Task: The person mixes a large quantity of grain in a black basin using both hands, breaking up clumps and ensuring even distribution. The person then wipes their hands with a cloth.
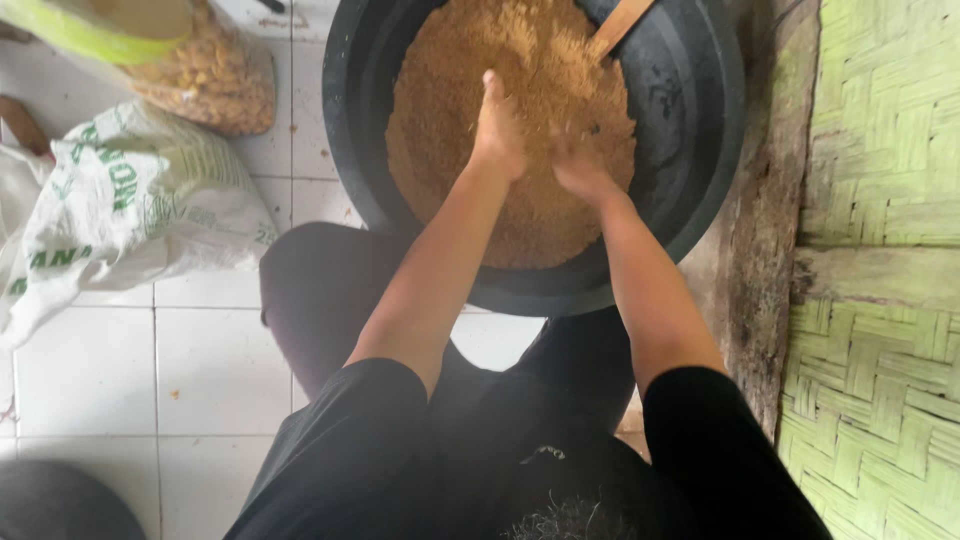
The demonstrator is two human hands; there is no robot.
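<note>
In the middle of the wide round black plastic tub, which sits on the white tiled floor just in front of the person's knees, lies a heaped mound of fine brown crumbly meal. Both bare hands are down in it, side by side and close together. The left hand rests on the heap with its fingers pointing away and pressed into the meal, so how far they are spread or curled cannot be told. The right hand is blurred, its fingers partly sunk in the same meal; whether it clutches a handful cannot be told either. A flat wooden paddle handle sticks out of the meal at the far side of the tub, apart from both hands. The tub's right rim sits just beside a rough dark weathered post, and beyond that stands a wall of green woven bamboo matting. To the left, well apart from the tub, a white woven sack with green print slumps on the tiles, and behind it a clear plastic bag of yellowish kernels.
</note>
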